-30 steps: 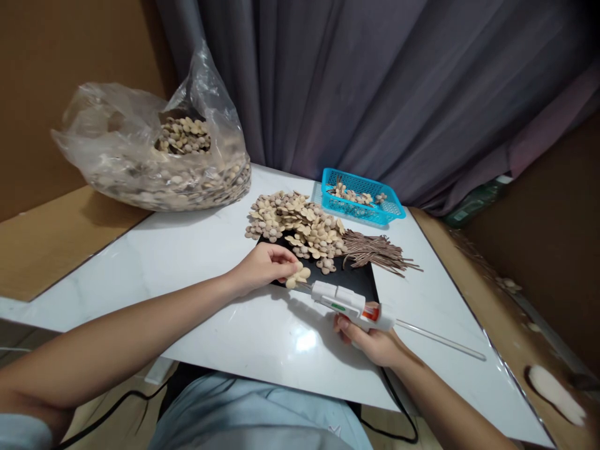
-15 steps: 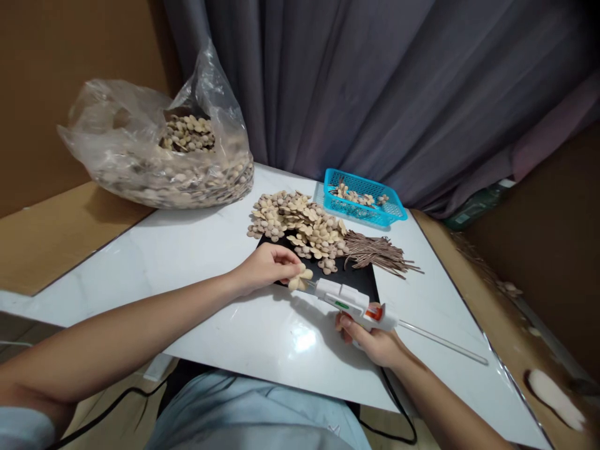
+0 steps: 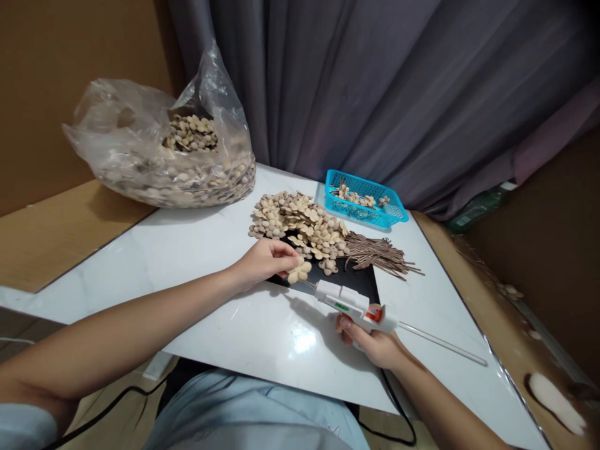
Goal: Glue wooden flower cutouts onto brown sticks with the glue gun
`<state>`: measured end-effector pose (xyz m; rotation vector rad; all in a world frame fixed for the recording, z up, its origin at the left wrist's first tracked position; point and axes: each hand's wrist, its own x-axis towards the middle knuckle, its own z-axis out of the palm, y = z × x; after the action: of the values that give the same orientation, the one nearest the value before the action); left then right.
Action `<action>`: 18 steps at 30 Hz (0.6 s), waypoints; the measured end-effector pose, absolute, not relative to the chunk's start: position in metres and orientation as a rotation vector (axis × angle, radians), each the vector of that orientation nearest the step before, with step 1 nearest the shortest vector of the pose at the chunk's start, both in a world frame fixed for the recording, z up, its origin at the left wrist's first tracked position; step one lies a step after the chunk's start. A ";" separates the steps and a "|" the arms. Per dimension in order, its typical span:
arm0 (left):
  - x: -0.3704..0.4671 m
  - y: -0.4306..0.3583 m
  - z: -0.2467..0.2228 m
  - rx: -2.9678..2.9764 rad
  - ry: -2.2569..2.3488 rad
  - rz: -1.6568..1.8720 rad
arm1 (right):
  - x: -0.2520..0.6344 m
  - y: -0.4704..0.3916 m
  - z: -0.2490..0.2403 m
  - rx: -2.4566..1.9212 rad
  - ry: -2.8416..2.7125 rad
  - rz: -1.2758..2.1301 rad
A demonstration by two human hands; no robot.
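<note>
Between the thumb and fingers of my left hand [image 3: 265,264] is a pale flower-shaped piece [image 3: 300,271], pinched by its edge. My right hand [image 3: 370,340] is wrapped round the handle of a white hot glue gun [image 3: 347,300], whose nozzle points left, close by the flower piece's lower right side. Whether the tip touches it I cannot tell. A clear glue stick [image 3: 445,344] juts from the gun's back. Just beyond my hands a heap of beige and greyish flower pieces [image 3: 304,222] lies partly on a black mat [image 3: 360,281].
Right of the heap lies a bundle of thin brown stems [image 3: 382,253]. Behind it stands a blue plastic basket [image 3: 396,215] with some flowers on stems. A large clear bag [image 3: 178,187] of flower pieces sits at the back left of the white table [image 3: 225,350]. A black cable [image 3: 398,406] hangs at the front edge.
My left hand has moved slightly up and the flower piece has turned, showing more of its flat face; it now sits a little above the nozzle. The glue gun stays almost still.
</note>
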<state>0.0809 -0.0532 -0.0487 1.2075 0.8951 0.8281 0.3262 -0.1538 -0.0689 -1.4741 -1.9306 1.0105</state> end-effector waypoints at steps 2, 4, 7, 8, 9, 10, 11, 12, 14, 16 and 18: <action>0.080 -0.052 -0.050 1.189 0.893 0.834 | 0.326 -0.154 -0.069 -1.483 -1.940 1.008; 0.079 -0.051 -0.050 1.171 0.905 0.842 | 0.326 -0.154 -0.068 -1.482 -1.949 1.015; 0.079 -0.052 -0.048 1.165 0.921 0.842 | 0.326 -0.154 -0.069 -1.471 -1.934 1.025; 0.079 -0.052 -0.048 1.169 0.918 0.836 | 0.326 -0.154 -0.070 -1.468 -1.927 1.026; 0.079 -0.053 -0.047 1.174 0.913 0.830 | 0.327 -0.153 -0.070 -1.464 -1.923 1.024; 0.079 -0.053 -0.047 1.180 0.906 0.824 | 0.327 -0.153 -0.071 -1.460 -1.921 1.020; 0.080 -0.053 -0.047 1.185 0.901 0.819 | 0.327 -0.153 -0.072 -1.455 -1.923 1.015; 0.080 -0.054 -0.047 1.191 0.898 0.815 | 0.327 -0.153 -0.072 -1.448 -1.927 1.013; 0.081 -0.054 -0.048 1.203 0.904 0.810 | 0.327 -0.153 -0.072 -1.430 -1.932 1.021; 0.082 -0.055 -0.048 1.210 0.917 0.803 | 0.327 -0.153 -0.073 -1.428 -1.921 1.032; 0.082 -0.056 -0.049 1.212 0.924 0.793 | 0.327 -0.153 -0.073 -1.429 -1.912 1.038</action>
<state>0.0822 -0.0555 -0.0488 1.2115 0.9235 0.7929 0.3273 -0.1533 -0.0727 -1.4287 -1.9115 1.0379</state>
